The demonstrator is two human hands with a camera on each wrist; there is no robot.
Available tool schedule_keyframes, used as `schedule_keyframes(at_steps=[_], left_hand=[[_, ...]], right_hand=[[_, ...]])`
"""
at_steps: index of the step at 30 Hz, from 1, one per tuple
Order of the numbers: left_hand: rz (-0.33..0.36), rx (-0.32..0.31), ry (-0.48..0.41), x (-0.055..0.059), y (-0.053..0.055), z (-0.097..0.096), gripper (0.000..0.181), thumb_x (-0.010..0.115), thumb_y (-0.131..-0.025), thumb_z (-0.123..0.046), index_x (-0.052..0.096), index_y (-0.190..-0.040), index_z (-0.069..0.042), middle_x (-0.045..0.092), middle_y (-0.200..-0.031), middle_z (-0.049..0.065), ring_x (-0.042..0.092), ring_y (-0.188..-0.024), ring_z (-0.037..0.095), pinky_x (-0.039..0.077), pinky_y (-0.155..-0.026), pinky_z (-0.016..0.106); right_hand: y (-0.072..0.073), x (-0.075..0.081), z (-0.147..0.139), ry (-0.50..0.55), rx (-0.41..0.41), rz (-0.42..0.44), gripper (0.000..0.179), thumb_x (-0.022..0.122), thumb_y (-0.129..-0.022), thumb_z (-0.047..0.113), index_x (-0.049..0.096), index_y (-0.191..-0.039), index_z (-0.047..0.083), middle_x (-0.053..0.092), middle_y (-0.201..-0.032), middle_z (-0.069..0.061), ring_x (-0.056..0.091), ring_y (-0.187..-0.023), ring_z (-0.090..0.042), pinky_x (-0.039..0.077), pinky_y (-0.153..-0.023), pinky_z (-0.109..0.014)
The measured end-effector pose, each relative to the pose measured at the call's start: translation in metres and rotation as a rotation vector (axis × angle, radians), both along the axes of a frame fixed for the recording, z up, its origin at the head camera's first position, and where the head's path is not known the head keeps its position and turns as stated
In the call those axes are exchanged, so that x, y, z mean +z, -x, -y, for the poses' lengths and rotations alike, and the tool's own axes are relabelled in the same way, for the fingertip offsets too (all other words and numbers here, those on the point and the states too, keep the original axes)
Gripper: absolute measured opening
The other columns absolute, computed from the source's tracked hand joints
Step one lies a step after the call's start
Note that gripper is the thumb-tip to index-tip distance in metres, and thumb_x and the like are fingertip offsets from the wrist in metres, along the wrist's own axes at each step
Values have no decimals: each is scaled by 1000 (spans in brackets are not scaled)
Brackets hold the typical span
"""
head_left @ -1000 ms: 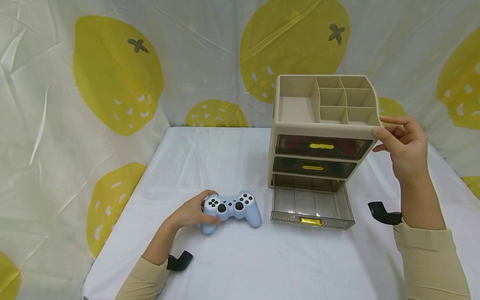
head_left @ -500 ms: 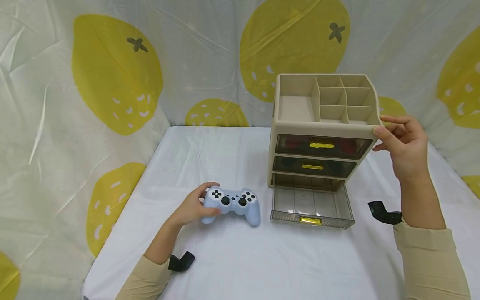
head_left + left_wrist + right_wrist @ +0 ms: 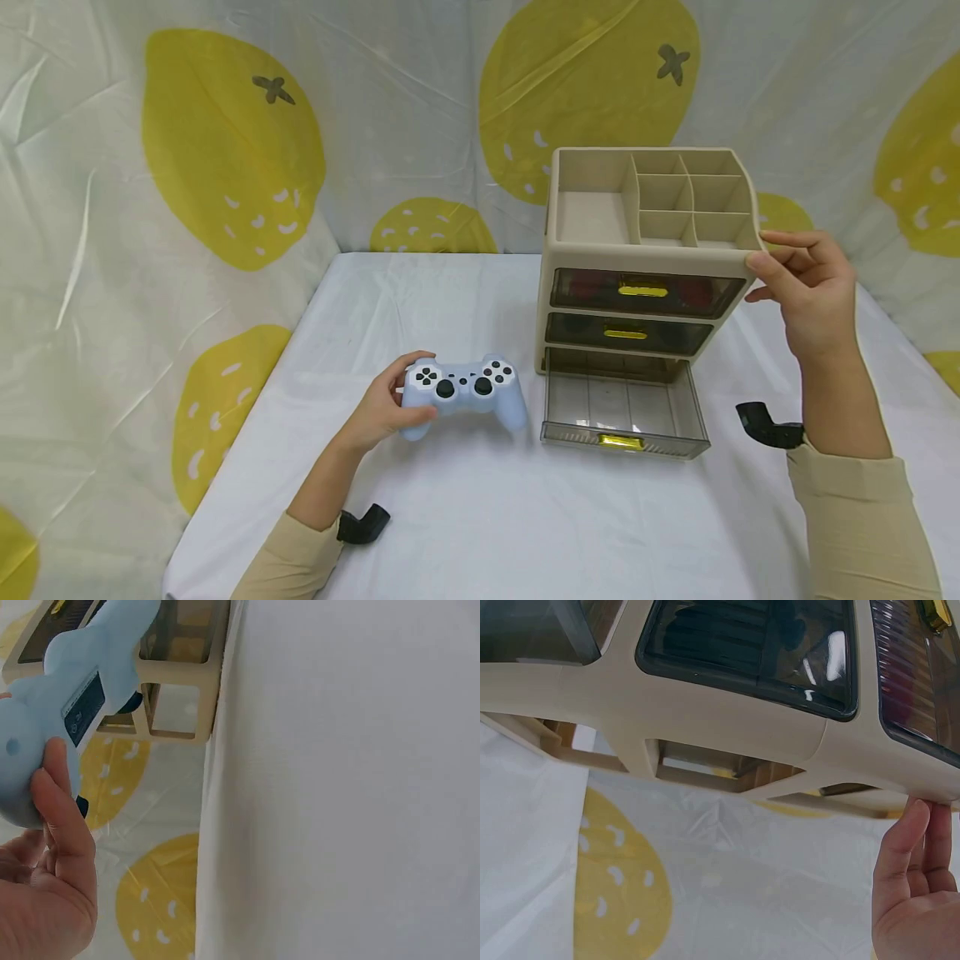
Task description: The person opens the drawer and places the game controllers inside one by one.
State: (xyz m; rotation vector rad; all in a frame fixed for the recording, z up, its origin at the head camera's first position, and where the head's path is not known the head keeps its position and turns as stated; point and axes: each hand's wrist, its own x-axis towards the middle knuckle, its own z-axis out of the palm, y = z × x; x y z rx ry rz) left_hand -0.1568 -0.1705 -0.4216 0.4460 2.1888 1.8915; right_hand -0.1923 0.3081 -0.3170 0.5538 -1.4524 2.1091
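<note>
My left hand (image 3: 375, 410) grips the left side of a light blue game controller (image 3: 465, 385), thumb on the front and fingers behind. In the left wrist view the back of the controller (image 3: 97, 652) shows a dark label, and it appears raised off the cloth. To its right stands a beige desktop drawer organizer (image 3: 652, 257). The bottom drawer (image 3: 588, 404), of clear grey plastic with a gold handle, is pulled out and holds nothing. My right hand (image 3: 813, 296) pinches the organizer's upper right front edge between thumb and fingers, also visible in the right wrist view.
The organizer's upper drawer (image 3: 585, 292) and middle drawer (image 3: 577, 332) are pushed in; dark red shapes show behind the upper front. Open compartments (image 3: 592, 217) form its top. A white cloth (image 3: 487, 517) covers the table, and a lemon-print curtain (image 3: 405, 125) hangs behind.
My left hand has lifted the controller from low over the cloth and moved it slightly away from me, its face tilting toward the camera. The right hand and organizer have stayed put.
</note>
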Motion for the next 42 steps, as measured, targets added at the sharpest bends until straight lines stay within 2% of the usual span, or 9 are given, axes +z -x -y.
schedule_keyframes(at_steps=[7, 11, 15, 19, 27, 33, 42], left_hand=[[19, -24, -94, 4, 1, -5, 75, 81, -77, -8, 42, -141, -1, 53, -114, 13, 62, -90, 24, 55, -72, 35], [32, -52, -135, 7, 3, -12, 77, 83, -76, -12, 43, -141, -1, 52, -117, 11, 60, -95, 23, 54, -74, 34], [41, -79, -152, 9, 7, -22, 80, 84, -76, -16, 42, -142, -1, 51, -119, 11, 58, -98, 24, 53, -76, 33], [54, -102, -165, 11, 10, -34, 82, 85, -75, -18, 42, -142, -1, 51, -120, 11, 57, -99, 25, 52, -77, 33], [56, -145, -169, 16, 20, -61, 86, 87, -72, -25, 43, -142, -1, 52, -115, 10, 58, -93, 23, 53, -75, 34], [62, -170, -146, 19, 26, -81, 79, 84, -73, -18, 45, -140, -2, 54, -112, 11, 60, -88, 23, 53, -75, 35], [77, -203, -109, 23, 31, -115, 68, 75, -76, -2, 48, -138, -4, 58, -109, 14, 64, -83, 22, 55, -75, 36]], right_hand=[[-1, 1, 0, 2, -2, -1, 26, 62, -83, -20, 61, -108, -16, 69, -83, -14, 64, -70, -17, 53, -53, -22], [-1, 1, 1, -35, -39, -6, 25, 64, -83, -18, 60, -108, -16, 69, -83, -12, 64, -69, -16, 53, -52, -20], [-1, 0, 1, -59, -67, -4, 25, 63, -84, -17, 60, -108, -16, 69, -82, -11, 64, -69, -15, 52, -51, -20], [-2, 0, 0, -37, -42, 4, 25, 63, -84, -18, 61, -108, -15, 69, -83, -12, 64, -70, -16, 53, -52, -20], [0, 0, 0, -63, -69, 1, 24, 62, -84, -18, 60, -108, -16, 70, -85, -11, 64, -70, -15, 52, -52, -19], [1, 0, 0, -48, -56, 12, 24, 61, -84, -19, 61, -108, -15, 69, -84, -11, 64, -69, -15, 52, -52, -20], [-1, 0, 1, -76, -93, 20, 26, 61, -84, -19, 60, -109, -16, 69, -84, -10, 63, -69, -15, 52, -51, -19]])
